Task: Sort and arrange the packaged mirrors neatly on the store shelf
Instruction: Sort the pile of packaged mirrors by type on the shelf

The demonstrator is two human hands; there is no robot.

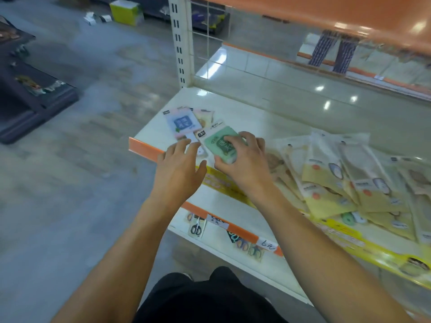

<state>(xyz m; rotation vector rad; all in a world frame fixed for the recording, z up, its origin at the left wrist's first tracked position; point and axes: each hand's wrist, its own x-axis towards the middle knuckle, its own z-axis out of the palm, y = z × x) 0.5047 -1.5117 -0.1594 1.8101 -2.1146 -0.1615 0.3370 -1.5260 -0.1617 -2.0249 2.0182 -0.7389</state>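
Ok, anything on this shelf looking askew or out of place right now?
Yes. The cream packets at the right lie fanned and overlapping at mixed angles, some reaching the shelf front edge. The pink-and-blue packet at the left sits tilted over others. The right hand grips the green packet; the left hand is open.

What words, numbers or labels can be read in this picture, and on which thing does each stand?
"6元": handwritten white price tag on the lower shelf's edge.
Second price tag further left: handwritten, too blurred to read.
Green mirror pack gripped by the right hand: print blurred.
Blue mirror pack: blurred.
Yellow strip and cream packs: too small.
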